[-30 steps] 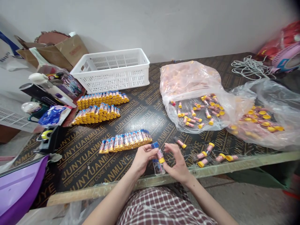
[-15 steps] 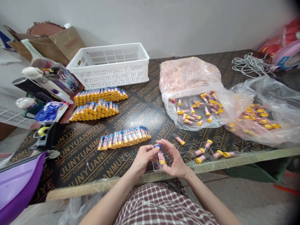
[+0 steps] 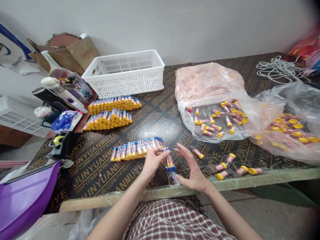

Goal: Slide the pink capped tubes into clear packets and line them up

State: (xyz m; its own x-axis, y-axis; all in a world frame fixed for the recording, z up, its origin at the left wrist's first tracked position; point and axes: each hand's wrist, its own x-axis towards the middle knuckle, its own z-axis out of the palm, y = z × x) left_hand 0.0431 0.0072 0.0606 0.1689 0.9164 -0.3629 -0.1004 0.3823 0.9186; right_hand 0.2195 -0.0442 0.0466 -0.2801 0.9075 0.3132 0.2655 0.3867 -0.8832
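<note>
My left hand (image 3: 155, 162) pinches a small tube (image 3: 169, 160) between thumb and fingers. It has a blue upper end and a yellow lower end. Just under it, at the table's front edge, lies a blue printed piece (image 3: 171, 175), perhaps a stack of labels; I cannot tell exactly. My right hand (image 3: 193, 171) is open to the right of the tube, fingers apart, with its thumb close to the blue piece. Behind my left hand stands a row of labelled tubes (image 3: 137, 148) with blue tops. Loose tubes with yellow caps (image 3: 221, 166) lie right of my right hand.
Stacked labelled tubes (image 3: 110, 118) stand before a white basket (image 3: 130, 81). Clear bags (image 3: 210, 80) of yellow-capped tubes spread across the right. A tape dispenser (image 3: 60, 145) and purple dustpan (image 3: 32, 200) are at left. A coiled cable (image 3: 280, 70) lies far right.
My right hand has opened and drawn back from the tube. The tube in my left hand has moved over the blue printed piece. The whole view has shifted slightly.
</note>
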